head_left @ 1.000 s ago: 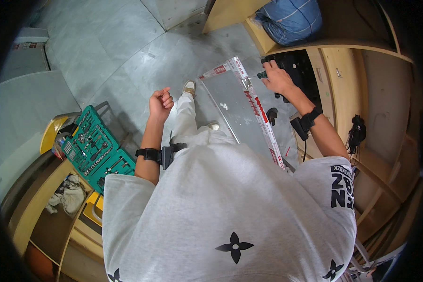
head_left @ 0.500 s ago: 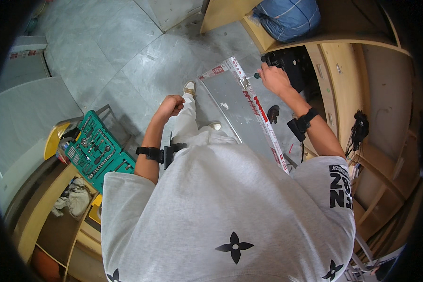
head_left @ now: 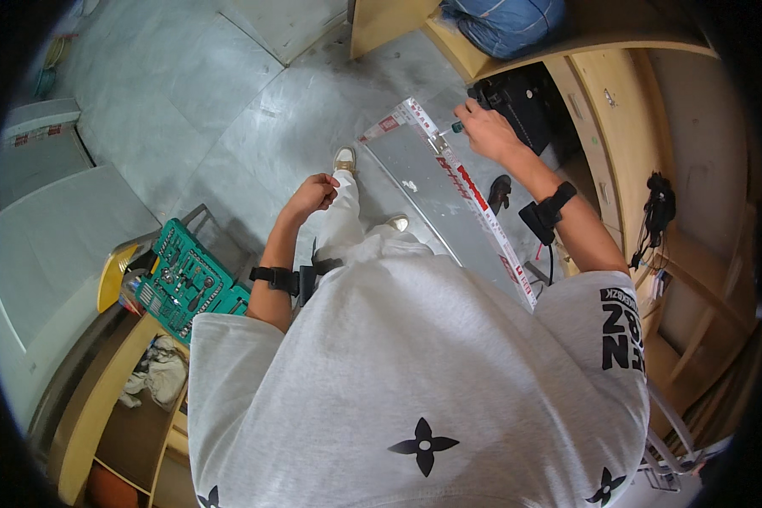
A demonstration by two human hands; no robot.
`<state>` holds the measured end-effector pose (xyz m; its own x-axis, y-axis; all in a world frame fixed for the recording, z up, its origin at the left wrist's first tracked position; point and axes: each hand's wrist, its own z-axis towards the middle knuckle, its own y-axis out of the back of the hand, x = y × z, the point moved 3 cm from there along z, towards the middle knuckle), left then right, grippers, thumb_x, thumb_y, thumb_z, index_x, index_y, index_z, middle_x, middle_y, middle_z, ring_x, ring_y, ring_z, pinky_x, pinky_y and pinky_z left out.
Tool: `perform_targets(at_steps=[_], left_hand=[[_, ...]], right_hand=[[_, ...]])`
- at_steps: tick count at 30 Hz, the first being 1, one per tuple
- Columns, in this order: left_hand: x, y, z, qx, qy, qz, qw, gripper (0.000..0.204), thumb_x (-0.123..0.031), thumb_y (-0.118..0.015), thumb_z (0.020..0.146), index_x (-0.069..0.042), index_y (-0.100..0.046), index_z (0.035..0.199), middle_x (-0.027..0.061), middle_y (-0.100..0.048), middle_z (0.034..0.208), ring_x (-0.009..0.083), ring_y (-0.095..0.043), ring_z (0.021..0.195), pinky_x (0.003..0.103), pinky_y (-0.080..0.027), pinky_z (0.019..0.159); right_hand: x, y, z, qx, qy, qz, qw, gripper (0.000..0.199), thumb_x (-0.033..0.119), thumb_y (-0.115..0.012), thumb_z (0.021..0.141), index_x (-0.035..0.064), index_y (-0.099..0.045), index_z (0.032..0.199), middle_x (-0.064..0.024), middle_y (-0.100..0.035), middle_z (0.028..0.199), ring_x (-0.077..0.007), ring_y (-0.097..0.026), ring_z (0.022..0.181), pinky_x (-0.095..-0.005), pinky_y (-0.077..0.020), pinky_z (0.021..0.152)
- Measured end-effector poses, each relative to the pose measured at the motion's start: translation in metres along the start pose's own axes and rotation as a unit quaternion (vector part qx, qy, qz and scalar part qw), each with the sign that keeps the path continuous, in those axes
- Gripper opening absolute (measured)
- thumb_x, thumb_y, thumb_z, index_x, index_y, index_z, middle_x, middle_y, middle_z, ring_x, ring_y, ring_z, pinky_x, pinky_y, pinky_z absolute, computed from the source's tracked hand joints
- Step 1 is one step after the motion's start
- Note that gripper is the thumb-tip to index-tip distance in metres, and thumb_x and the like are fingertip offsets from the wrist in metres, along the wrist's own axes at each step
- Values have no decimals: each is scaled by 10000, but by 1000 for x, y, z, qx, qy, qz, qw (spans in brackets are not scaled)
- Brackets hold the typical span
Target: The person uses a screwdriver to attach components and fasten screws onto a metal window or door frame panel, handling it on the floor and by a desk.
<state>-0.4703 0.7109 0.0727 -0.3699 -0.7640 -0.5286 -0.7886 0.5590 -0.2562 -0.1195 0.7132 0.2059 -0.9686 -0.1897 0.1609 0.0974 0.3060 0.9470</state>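
My right hand (head_left: 489, 133) is closed round the dark green handle of a screwdriver (head_left: 457, 127). Its thin shaft points at a small metal fitting (head_left: 438, 146) on the edge of a tilted grey panel (head_left: 427, 193). Printed red and white tape runs along the panel's frame. My left hand (head_left: 315, 195) is curled above my left leg, apart from the panel; whatever it may hold is hidden by the fingers.
An opened green tool case (head_left: 193, 284) with sockets rests at the left, beside a yellow-edged seat (head_left: 118, 275). Wooden cabinets (head_left: 618, 127) line the right, with a blue bundle (head_left: 512, 25) on one. A dark shoe (head_left: 499, 193) shows beyond the panel. Black cables (head_left: 656, 212) hang at right.
The view has shifted slightly. My right hand stays on the screwdriver near the fitting and has turned a little. My left hand remains curled in about the same place.
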Motion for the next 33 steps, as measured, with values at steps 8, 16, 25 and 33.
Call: perform_targets(at_steps=[8, 16, 25, 33], left_hand=[[-14, -3, 1, 28, -45, 8, 999, 236, -238, -472, 943, -28, -573, 907, -14, -471, 649, 65, -370, 519, 207, -324, 474], [-15, -6, -3, 36, -55, 0, 998, 295, -262, -474, 949, 4, -600, 933, -36, -410, 612, 48, -309, 487, 202, -253, 436], [-17, -9, -9, -1, -69, -1, 998, 266, -199, -475, 934, 23, -618, 957, -41, -401, 612, 45, -302, 489, 208, -256, 441], [-27, -15, -6, 38, -33, -60, 997, 286, -156, -442, 939, 67, -569, 1065, -28, -398, 655, 63, -321, 542, 200, -289, 480]], right_hand=[[-10, -2, -8, -23, -49, 25, 998, 275, 186, -579, 813, -9, -519, 997, -238, -585, 943, -398, -607, 816, -459, -497, 720], [5, 4, -5, 87, -169, 20, 982, 277, 108, -570, 769, -9, -510, 1012, -218, -538, 1029, -385, -590, 898, -449, -496, 735], [0, -2, 1, 73, -139, 4, 988, 248, 161, -557, 807, 1, -538, 996, -219, -571, 992, -380, -599, 896, -454, -498, 728], [-2, -5, 1, 53, -142, 21, 988, 296, 288, -563, 829, 7, -596, 916, -221, -613, 876, -391, -592, 868, -452, -493, 739]])
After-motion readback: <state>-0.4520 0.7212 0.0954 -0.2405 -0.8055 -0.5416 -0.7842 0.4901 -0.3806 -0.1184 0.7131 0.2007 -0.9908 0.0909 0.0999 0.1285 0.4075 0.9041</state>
